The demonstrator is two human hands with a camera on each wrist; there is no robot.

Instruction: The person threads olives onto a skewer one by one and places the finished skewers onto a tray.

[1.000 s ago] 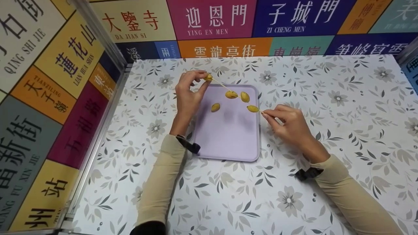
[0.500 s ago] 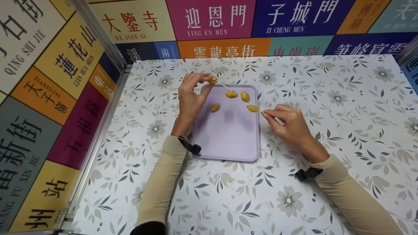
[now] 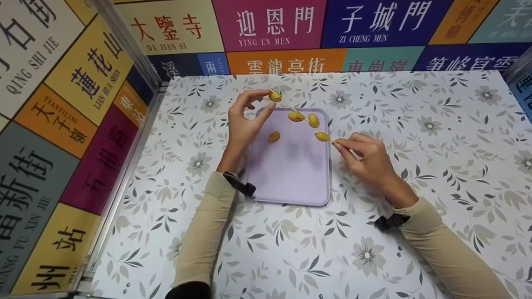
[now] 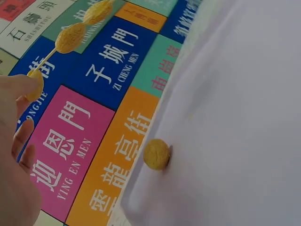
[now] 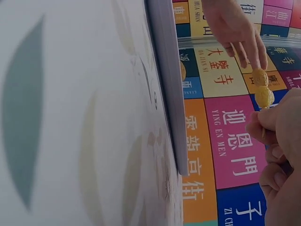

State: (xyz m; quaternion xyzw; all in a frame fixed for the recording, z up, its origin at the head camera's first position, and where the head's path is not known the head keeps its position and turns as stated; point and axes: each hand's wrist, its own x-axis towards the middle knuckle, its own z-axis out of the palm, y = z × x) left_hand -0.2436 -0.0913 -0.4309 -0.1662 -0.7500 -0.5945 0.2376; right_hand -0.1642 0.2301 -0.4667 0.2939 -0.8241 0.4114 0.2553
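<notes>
My right hand [image 3: 365,155] pinches the end of a thin pale skewer [image 3: 294,109] between thumb and fingertips. Several yellow, wrinkled, olive-like fruits are on it, including one [image 3: 322,136] near my right fingertips and another [image 3: 296,116] farther along. At the far end sits one more yellow fruit [image 3: 275,96], with the skewer's tip showing just past it. My left hand [image 3: 245,120] touches that fruit with a fingertip, while its thumb stands slightly apart below. A loose yellow fruit [image 4: 156,154] lies on the lilac tray [image 3: 286,178] under the skewer.
A white tabletop with a leaf and flower print [image 3: 365,253] surrounds the tray. Colourful panels with large lettering [image 3: 270,25] close off the back and left sides. Black straps [image 3: 390,222] circle both wrists over beige sleeves [image 3: 208,232].
The end fruit has moved right along the skewer, and the skewer's tip now shows beyond it. My left thumb has parted from the fruit. My right hand has stayed nearly still.
</notes>
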